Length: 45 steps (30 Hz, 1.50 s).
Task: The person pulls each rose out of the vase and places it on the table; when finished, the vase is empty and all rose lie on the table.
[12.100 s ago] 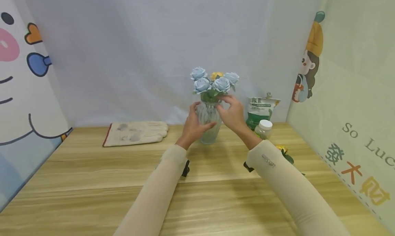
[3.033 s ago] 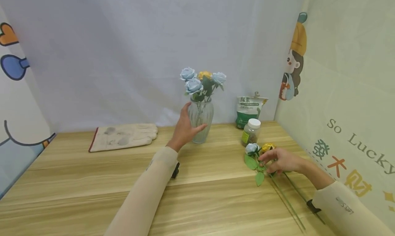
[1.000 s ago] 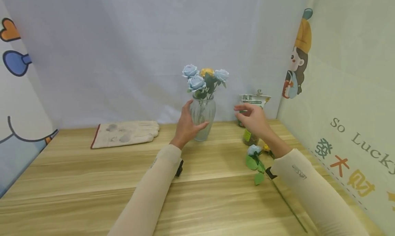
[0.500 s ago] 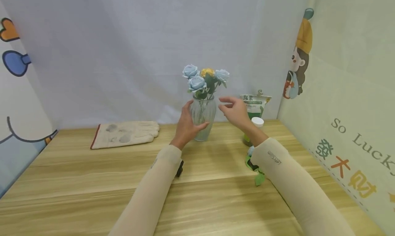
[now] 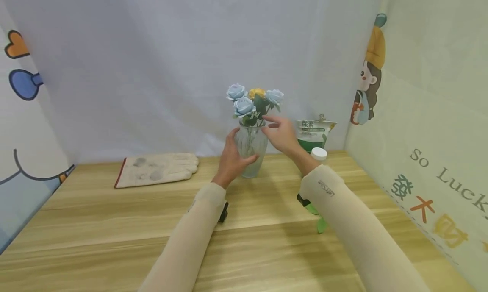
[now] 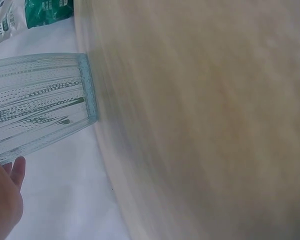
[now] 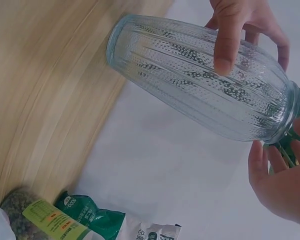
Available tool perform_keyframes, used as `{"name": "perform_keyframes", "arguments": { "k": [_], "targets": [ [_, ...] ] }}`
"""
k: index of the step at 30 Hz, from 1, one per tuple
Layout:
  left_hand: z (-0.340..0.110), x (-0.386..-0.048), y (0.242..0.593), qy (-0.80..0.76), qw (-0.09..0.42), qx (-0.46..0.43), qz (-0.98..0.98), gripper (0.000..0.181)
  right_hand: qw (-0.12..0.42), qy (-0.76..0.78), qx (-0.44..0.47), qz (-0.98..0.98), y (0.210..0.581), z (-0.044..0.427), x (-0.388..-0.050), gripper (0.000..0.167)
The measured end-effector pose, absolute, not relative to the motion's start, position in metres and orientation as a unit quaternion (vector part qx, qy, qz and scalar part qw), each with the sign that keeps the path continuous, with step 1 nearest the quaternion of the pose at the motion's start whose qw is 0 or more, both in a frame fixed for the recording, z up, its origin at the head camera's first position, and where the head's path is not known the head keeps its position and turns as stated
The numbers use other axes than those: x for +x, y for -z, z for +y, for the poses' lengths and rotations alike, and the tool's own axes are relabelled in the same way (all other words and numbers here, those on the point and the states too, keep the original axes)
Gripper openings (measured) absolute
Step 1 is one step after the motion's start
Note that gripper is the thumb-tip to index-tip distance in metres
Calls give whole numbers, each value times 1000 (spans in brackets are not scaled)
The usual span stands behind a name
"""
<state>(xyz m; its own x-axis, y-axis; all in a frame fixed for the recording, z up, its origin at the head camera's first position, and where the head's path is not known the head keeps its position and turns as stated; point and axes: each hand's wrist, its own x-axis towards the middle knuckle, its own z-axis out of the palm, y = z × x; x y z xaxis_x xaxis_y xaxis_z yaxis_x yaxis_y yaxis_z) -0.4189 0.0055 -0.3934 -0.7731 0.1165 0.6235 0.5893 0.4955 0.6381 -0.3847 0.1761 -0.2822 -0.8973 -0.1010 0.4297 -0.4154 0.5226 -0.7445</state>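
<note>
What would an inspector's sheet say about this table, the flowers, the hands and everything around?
Surface: wood-grain table.
Job's things: glass vase upright, with three blue roses and one yellow flower visible.
Clutter: cloth glove at left; jar and green-and-white bag at right; green leaves partly hidden by the right sleeve.
Hands: left hand holds the vase's side; right hand at its top, grip unclear.
Cables: nothing seen.
Surroundings: pale cloth behind, cartoon-printed panels on both sides.

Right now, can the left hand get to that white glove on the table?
Probably yes. The glove lies on the table to the left of the left hand, and nothing stands between them. But that hand is holding the vase, so it would likely have to let go first.
</note>
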Motion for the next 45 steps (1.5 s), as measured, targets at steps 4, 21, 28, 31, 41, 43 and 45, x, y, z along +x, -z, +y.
{"name": "perform_keyframes", "arguments": {
  "k": [4, 21, 28, 31, 41, 43, 45],
  "targets": [
    [6, -418, 393, 452, 259, -216, -826, 102, 175, -460, 150, -857, 281, 175, -386, 42],
    [6, -416, 382, 439, 242, -228, -835, 103, 140, -484, 133, -853, 277, 180, -394, 43],
    [-2, -414, 376, 423, 225, -217, -851, 103, 131, -498, 140, -846, 275, 172, -395, 43],
    [-4, -414, 374, 423, 226, -223, -849, 103, 136, -504, 145, -840, 275, 173, -395, 42],
    [-3, -414, 378, 425, 239, -228, -843, 104, 142, -522, 156, -827, 280, 177, -394, 38],
    [-4, -415, 380, 428, 239, -226, -842, 104, 146, -523, 155, -825, 281, 177, -394, 37],
    [-3, -414, 381, 432, 236, -223, -841, 104, 148, -523, 152, -825, 283, 176, -394, 35]
  ]
}}
